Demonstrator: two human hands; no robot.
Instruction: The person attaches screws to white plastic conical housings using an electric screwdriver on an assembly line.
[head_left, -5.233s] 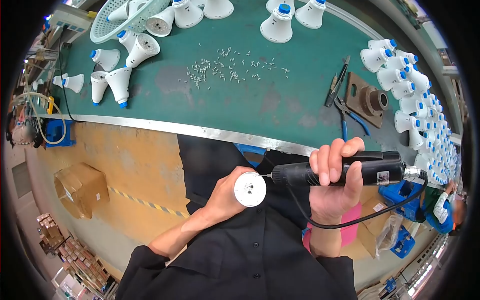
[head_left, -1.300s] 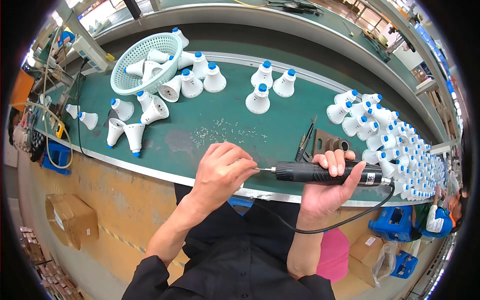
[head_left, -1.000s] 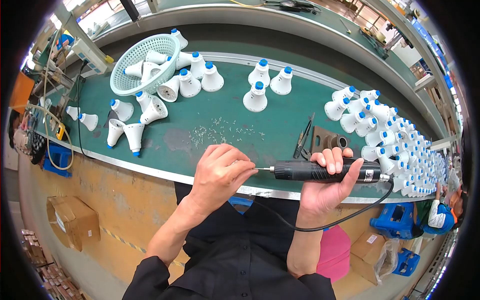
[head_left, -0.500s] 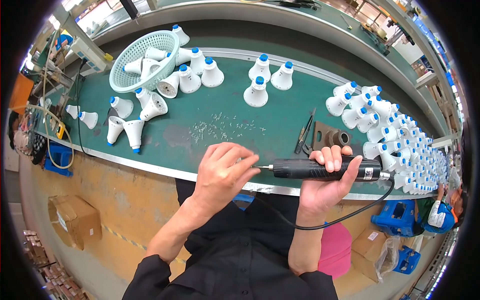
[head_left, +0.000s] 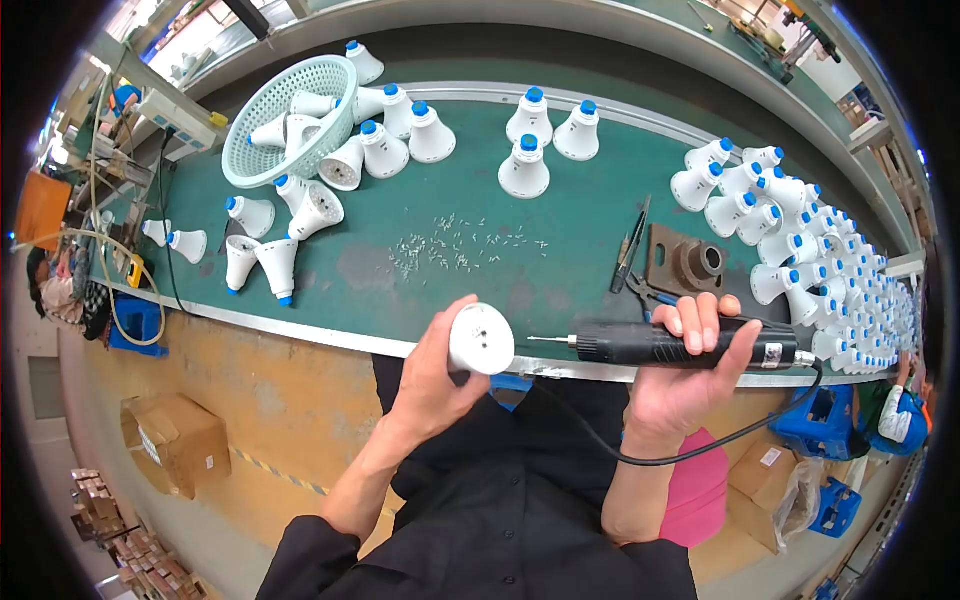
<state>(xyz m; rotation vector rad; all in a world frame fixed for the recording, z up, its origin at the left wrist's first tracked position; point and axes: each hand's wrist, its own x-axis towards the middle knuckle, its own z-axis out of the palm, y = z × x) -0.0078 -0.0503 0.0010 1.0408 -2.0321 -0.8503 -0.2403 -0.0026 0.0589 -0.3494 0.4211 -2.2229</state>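
Observation:
My left hand [head_left: 428, 385] is closed around a white bulb housing [head_left: 484, 338]. Its round face, with small dark holes, is turned up and toward the right. In my right hand [head_left: 685, 385] lies a black electric screwdriver [head_left: 620, 343], fingers wrapped round its body and the cable running off its rear. The thin bit [head_left: 548, 340] points left at the housing, with a small gap between them. Loose small screws [head_left: 450, 245] are scattered on the green bench top [head_left: 400, 310] beyond my hands.
A pale green basket [head_left: 240, 150] holds several housings, with others around it. Three blue-capped housings [head_left: 525, 175] stand mid-bench; a dense group [head_left: 790, 240] fills the right end. Tweezers [head_left: 630, 245], pliers [head_left: 645, 290] and a brown metal fixture [head_left: 690, 262] lie near my right hand.
A bulb housing now shows in my left hand, where earlier the fingers were at the screwdriver's bit with no housing visible. Bit and fingers are now apart. The view has shifted slightly.

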